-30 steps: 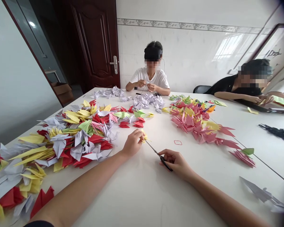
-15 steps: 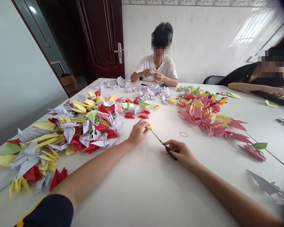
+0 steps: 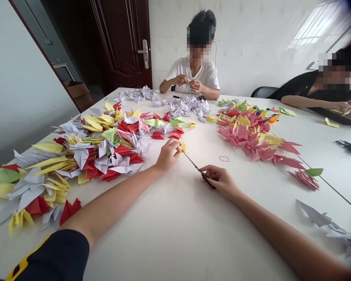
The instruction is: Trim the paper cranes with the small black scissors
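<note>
My left hand (image 3: 168, 154) pinches a yellow folded-paper piece (image 3: 183, 146), maybe a paper crane, above the white table. From it a thin dark cord or rod (image 3: 190, 160) runs down to the right. It ends in a thicker black piece (image 3: 208, 181), which the closed fingers of my right hand (image 3: 220, 180) hold. Whether that black part is a handle or a wound cord I cannot tell. Just left of my left hand spreads a large heap of paper cranes (image 3: 105, 148) in white, yellow, red and green.
Pink and mixed paper cranes (image 3: 254, 142) lie on the right, with a dark string (image 3: 333, 187) running off from them. Grey-white cranes (image 3: 321, 218) lie front right. A black bundle (image 3: 349, 148) rests at the edge. One person (image 3: 193, 74) sits opposite, another (image 3: 307, 89) at right.
The camera view has tilted down slightly, so the scene sits higher. Both hands keep their hold, and the yellow paper piece shows a little more beside my left fingers.
</note>
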### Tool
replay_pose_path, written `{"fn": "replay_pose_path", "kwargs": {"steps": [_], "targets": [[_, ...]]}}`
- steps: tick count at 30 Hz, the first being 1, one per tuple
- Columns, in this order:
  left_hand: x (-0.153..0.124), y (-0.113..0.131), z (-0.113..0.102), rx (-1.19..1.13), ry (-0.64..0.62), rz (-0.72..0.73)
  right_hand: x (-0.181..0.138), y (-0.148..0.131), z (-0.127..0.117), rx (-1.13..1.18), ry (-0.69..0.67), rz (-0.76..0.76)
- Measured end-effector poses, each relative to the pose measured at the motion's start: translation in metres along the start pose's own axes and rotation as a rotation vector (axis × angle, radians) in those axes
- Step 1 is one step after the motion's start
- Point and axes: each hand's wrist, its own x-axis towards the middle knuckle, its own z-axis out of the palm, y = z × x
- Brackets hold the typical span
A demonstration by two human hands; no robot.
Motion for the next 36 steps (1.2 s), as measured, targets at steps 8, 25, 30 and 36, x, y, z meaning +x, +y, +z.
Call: {"fn": "replay_pose_path", "kwargs": {"steps": [8,25,30,36], "targets": [[-0.002,-0.005,0.003,-0.014,-0.008,0.019,-0.002,-0.003,0.001,0.004,0.02,0.012],[0.008,-0.01,0.001,-0.45,0.145,-0.53,0.005,0.01,-0.004,-0.009,0.257,-0.043],[0.01,-0.006,-0.001,-0.528,0.157,-0.588,0.005,0.009,-0.004,-0.042,0.203,-0.042],[0.011,-0.011,-0.003,-0.621,0.22,-0.645,0.005,0.009,-0.004,0.018,0.206,-0.034]]}}
